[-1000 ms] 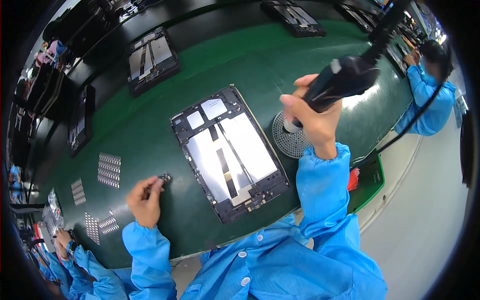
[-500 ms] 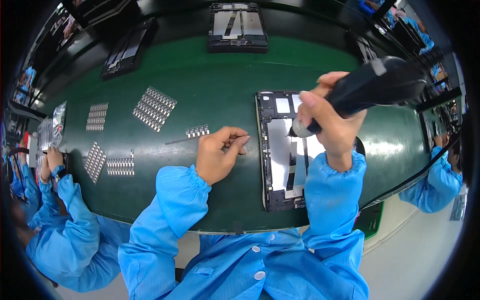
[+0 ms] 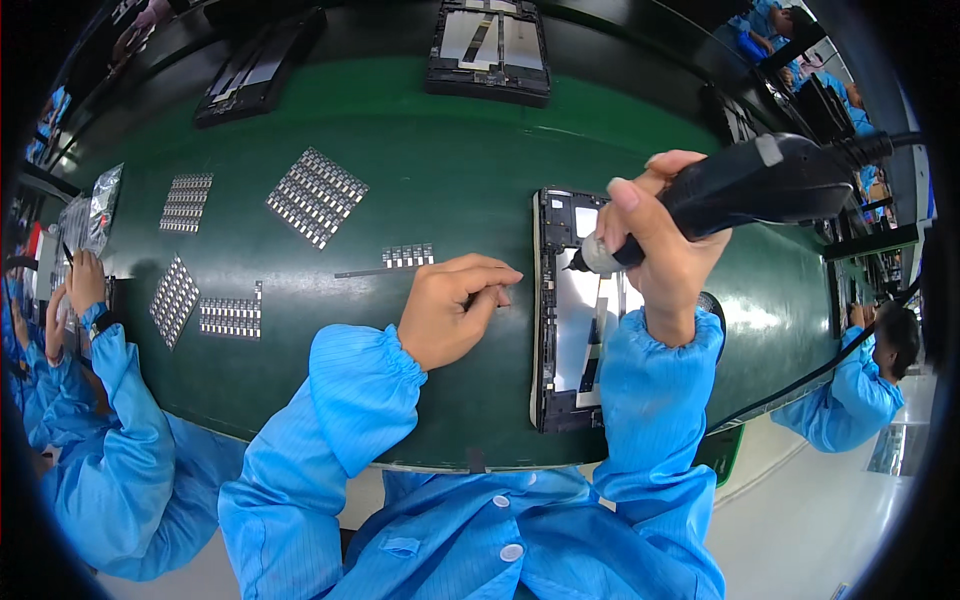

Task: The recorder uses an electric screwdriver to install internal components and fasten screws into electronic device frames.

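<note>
Clamping the black powered screwdriver (image 3: pixel 765 190) in the right grip (image 3: pixel 667 258); aiming it down over the opened flat device (image 3: pixel 570 340) near the worktop's (image 3: pixel 480 405) front edge; curling the left grip (image 3: pixel 450 308) just beside, can't tell whether pinching anything; component strip (image 3: pixel 408 256) just beyond, patterned sheets (image 3: pixel 317 198) toward the worktop's left end.

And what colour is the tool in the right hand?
The tool is mostly black, its collar whitish; best in the head view.
</note>
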The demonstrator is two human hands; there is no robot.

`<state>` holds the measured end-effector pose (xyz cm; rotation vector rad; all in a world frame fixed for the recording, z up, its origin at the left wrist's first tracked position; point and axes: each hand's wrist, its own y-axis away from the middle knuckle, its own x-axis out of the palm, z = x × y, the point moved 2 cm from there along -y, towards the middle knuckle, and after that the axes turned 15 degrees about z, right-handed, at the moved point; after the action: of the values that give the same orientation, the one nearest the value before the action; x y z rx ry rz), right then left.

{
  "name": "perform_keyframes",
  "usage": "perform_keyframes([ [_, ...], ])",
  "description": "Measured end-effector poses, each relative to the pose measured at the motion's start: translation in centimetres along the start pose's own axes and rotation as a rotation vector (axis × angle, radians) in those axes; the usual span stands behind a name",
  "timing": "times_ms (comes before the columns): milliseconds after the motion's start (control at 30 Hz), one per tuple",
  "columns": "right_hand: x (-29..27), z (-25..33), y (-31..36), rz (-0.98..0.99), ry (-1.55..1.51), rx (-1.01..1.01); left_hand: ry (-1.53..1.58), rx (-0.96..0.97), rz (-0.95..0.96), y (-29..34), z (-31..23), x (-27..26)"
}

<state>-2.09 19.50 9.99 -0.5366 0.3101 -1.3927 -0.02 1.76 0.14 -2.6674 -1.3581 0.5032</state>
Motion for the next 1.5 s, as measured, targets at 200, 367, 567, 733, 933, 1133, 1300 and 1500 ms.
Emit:
perform_keyframes([
  [200,0.6,-1.0,-0.2,0.025,0.007,0.046,-0.043,-0.025,0.023,-0.1,-0.1,-0.1],
  [367,0.9,-1.5,-0.1,0.024,-0.017,0.049,-0.066,-0.029,0.018,-0.1,0.0,-0.1],
  [567,1.2,-1.4,0.2,0.039,-0.002,0.078,-0.060,-0.044,0.023,-0.1,-0.1,-0.1],
  [733,2.3,-1.3,1.0,0.078,0.051,0.087,-0.025,-0.026,-0.021,0.0,0.0,0.0],
  [933,1.7,-0.9,1.2,-0.022,0.045,0.067,-0.014,-0.043,0.007,-0.1,0.0,0.3],
  [1133,-1.9,2.9,1.2,-0.127,0.109,-0.149,-0.047,0.001,-0.060,0.1,0.2,0.1],
  [1300,-6.3,4.2,4.2,-0.287,0.243,-0.127,-0.436,0.256,0.033,0.7,-1.9,2.7],
  [1500,-9.4,4.6,6.3,-0.413,0.271,-0.062,-0.674,0.496,0.394,3.4,-4.9,9.4],
])
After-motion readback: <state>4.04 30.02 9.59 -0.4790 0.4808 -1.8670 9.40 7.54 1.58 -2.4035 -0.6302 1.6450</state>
